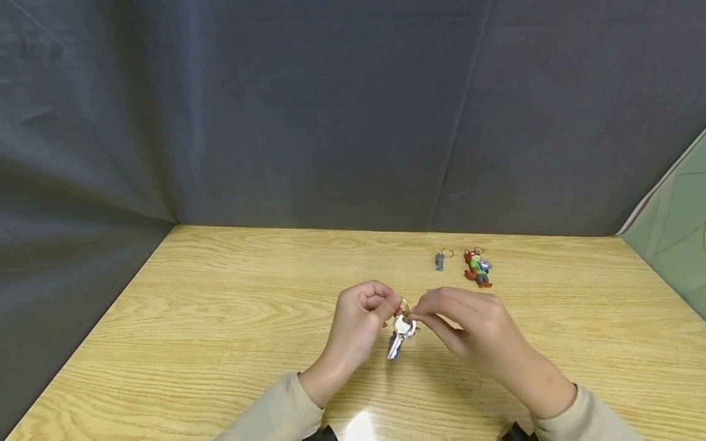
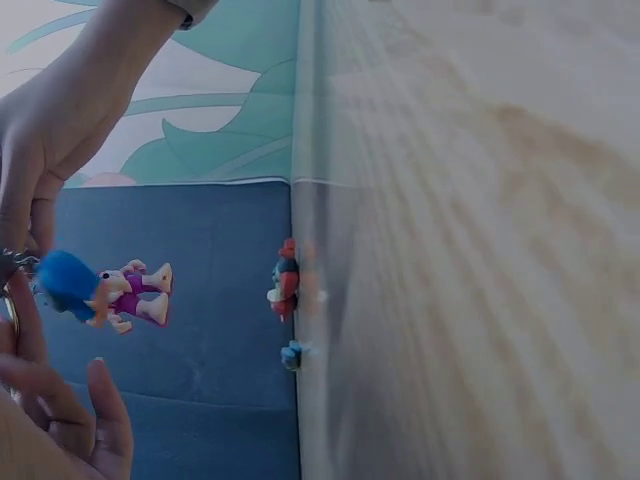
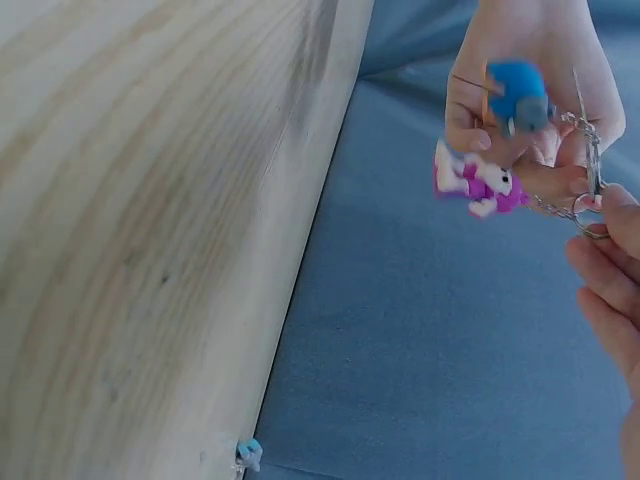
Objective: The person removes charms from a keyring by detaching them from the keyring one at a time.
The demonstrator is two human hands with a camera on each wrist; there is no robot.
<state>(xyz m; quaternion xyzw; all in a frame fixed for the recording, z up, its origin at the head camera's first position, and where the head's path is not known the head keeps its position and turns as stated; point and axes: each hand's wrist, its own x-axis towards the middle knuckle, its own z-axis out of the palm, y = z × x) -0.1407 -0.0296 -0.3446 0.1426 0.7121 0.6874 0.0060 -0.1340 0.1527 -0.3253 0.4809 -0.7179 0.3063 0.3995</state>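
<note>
Above the table, both hands meet at a thin metal key ring (image 1: 405,304). My left hand (image 1: 361,315) pinches it from the left side. From the right, my right hand (image 1: 477,318) pinches the ring close to the key's head, thumb and index fingertip together. A silver key (image 1: 404,326) hangs from the ring, blade down. Two small figure charms dangle there too on short chains: a blue one (image 3: 517,97) and a pink-and-white one (image 3: 485,185), both plain in the right wrist view. In the head view the charms are mostly hidden behind the key.
Farther back on the wooden table (image 1: 248,275) lies a small grey-blue charm (image 1: 439,261) with a ring. Right of it lies a red fox figure keychain (image 1: 477,268) in a green top. A dark cloth screen (image 1: 331,122) stands along the back and left edges.
</note>
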